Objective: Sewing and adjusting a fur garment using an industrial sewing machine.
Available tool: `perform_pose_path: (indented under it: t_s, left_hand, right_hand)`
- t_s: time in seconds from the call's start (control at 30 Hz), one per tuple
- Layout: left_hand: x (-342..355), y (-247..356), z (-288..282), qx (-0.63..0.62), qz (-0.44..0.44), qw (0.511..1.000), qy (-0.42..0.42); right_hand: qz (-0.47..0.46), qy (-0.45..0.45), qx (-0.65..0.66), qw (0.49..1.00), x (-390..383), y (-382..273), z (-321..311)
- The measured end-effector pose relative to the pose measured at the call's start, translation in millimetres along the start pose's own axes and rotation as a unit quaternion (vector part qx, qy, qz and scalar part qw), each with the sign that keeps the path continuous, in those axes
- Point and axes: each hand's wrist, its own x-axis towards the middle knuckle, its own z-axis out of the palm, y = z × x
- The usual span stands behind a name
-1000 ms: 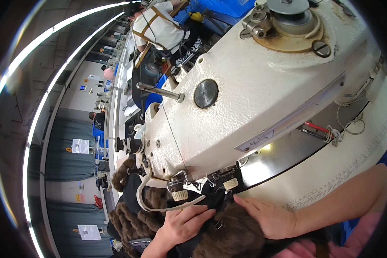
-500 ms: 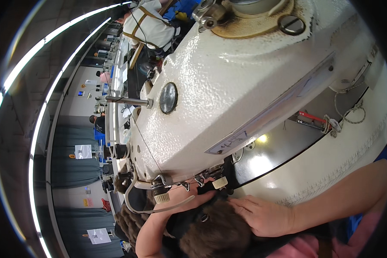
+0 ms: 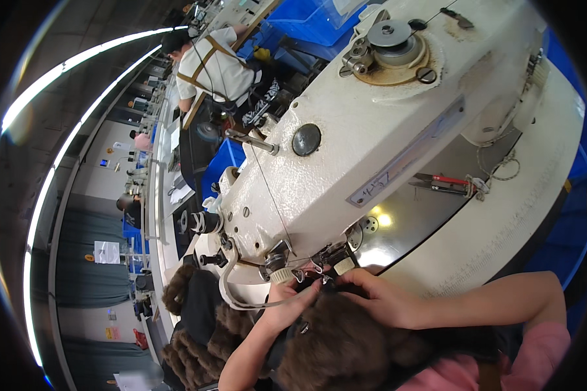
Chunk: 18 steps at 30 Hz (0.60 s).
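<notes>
In front of me stands a large white sewing machine point(image 3: 365, 140), with a thread running down its body to the tension knobs. Beneath its head lies a garment piece of brown fur point(image 3: 336, 342) joined to black cloth point(image 3: 202, 303). Closed on the dark edge of this piece beside the machine head is my left hand point(image 3: 290, 306), its fingers partly hidden by the machine. Opposite it, my right hand point(image 3: 381, 300) grips the same edge with bent fingers, next to the other knob. The needle and presser foot are hidden from view.
Red-handled snips point(image 3: 440, 182) tied with a cord lie on the metal bed. A ruler scale runs along the pale table edge point(image 3: 502, 241). Blue bins point(image 3: 310, 19) stand at the far side, where a person in a white shirt point(image 3: 222, 68) sits at work.
My view has shifted back, showing more of the machine and the bins. Both hands have come closer together at the machine head. My right hand has gone from lying flatter to gripping the edge.
</notes>
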Motion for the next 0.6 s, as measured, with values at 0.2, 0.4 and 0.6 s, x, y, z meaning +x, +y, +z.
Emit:
perform_pose_path:
  t_s: [0.2,0.4,0.6]
  left_hand:
    - [8,-21,1,-0.129,0.011,0.989,0.076]
    - [18,-1,-11,-0.097,0.096,0.989,-0.058]
    - [37,5,-25,0.100,0.099,0.970,-0.201]
  right_hand:
    - [-0.032,-0.064,0.008,0.997,28,24,-4]
    - [0.070,-0.086,0.116,0.987,31,0,-17]
    - [0.082,-0.201,-0.011,0.976,56,-28,-55]
